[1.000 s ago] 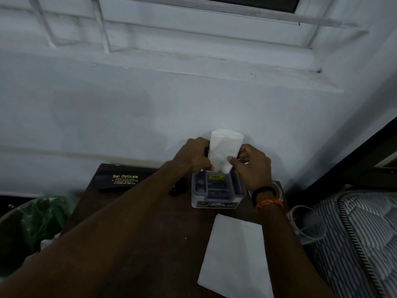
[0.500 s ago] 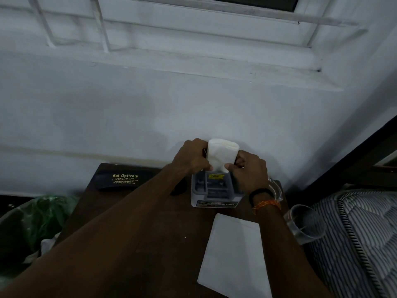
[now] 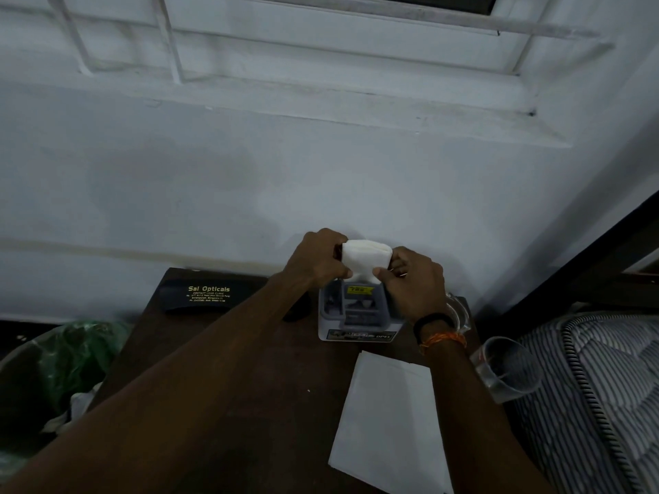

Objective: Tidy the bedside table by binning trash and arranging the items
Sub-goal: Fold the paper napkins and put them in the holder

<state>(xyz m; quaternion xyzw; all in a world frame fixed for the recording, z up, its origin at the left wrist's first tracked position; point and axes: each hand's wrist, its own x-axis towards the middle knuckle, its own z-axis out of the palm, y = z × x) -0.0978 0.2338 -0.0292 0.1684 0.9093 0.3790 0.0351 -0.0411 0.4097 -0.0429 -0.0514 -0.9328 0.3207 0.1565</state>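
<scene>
Left hand (image 3: 318,261) and right hand (image 3: 412,284) each pinch folded white tissue (image 3: 363,261) from opposite sides, fingers curled round it, above grey packaged box (image 3: 358,310) at back of dark bedside table (image 3: 221,379), by wall. White paper sheet (image 3: 387,418) lies flat nearer front. Black spectacle case (image 3: 207,293) back left. Clear plastic cup (image 3: 508,369) at right edge. Green-lined bin (image 3: 67,354) left of table.

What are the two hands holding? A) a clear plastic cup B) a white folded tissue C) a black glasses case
B: both the left hand and the right hand pinch the white folded tissue above the packaged box, while the black glasses case and the clear cup go untouched.
</scene>
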